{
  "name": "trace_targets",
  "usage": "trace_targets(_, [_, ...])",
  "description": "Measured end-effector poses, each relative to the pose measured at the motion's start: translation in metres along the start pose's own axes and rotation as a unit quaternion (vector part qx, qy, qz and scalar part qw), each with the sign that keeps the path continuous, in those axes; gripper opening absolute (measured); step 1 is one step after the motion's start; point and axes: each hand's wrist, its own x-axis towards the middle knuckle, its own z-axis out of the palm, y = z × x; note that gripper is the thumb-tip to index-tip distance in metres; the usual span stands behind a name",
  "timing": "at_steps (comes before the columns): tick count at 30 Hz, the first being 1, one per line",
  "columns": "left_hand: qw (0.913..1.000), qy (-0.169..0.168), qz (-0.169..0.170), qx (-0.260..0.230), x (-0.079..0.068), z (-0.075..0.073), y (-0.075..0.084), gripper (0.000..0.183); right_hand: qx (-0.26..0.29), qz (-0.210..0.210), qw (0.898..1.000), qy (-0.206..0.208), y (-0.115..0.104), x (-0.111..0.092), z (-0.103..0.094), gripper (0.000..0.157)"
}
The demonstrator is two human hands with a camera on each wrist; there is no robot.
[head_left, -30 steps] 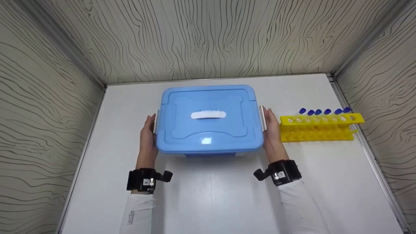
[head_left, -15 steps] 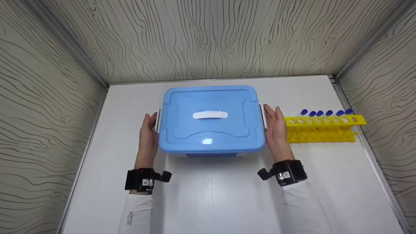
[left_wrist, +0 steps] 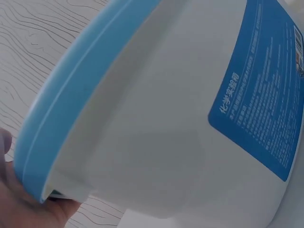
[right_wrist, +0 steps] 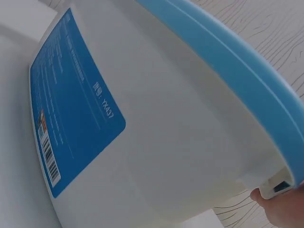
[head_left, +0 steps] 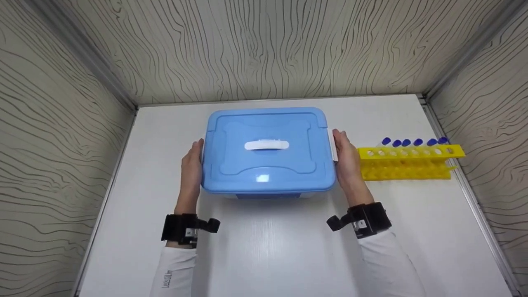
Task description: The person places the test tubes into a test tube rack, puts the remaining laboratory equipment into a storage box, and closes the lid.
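A storage box has a light blue lid with a white carrying handle. Its pale body carries a blue printed label. At the box's left side, my left hand lies along the lid's edge with fingers pointing forward; the left wrist view shows it just under the rim. My right hand presses at the white side latch with its fingers extended. From the right wrist, this latch shows at the box's corner with a fingertip beside it. The left latch is mostly hidden.
Right of my right hand stands a yellow test tube rack holding several clear tubes with blue caps. The white table is bounded by wood-patterned panels at the back and sides.
My left hand has moved in against the box, and the left latch that stuck out is out of sight. My right hand drew slightly away from the right latch, then returned to it.
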Motion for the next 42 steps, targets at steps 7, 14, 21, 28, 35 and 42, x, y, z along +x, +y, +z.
trace_targets(7, [0.9998, 0.007, -0.007, 0.019, -0.006, -0.002, -0.006, 0.061, -0.082, -0.005, 0.997, -0.009, 0.005, -0.009, -0.004, 0.063])
trace_targets(14, [0.9993, -0.011, -0.003, 0.036, -0.009, -0.002, -0.018, 0.068, -0.126, -0.027, 0.991, -0.038, 0.021, -0.013, -0.009, 0.078])
trace_targets(21, [0.9988, -0.022, 0.012, 0.042, -0.009, -0.003, -0.022, 0.072, -0.148, -0.032, 0.988, -0.042, 0.026, -0.013, -0.011, 0.084])
trace_targets(28, [0.9977, -0.027, 0.027, 0.056, -0.008, -0.004, -0.021, 0.071, -0.141, -0.053, 0.988, -0.045, 0.026, -0.012, -0.010, 0.077])
trace_targets(35, [0.9961, -0.037, 0.042, 0.068, -0.007, -0.006, -0.019, 0.068, -0.144, -0.067, 0.986, -0.054, 0.027, -0.012, -0.007, 0.071])
trace_targets(42, [0.9932, -0.037, 0.075, 0.081, -0.009, -0.003, -0.018, 0.062, -0.179, -0.078, 0.980, -0.049, 0.024, -0.012, -0.007, 0.069])
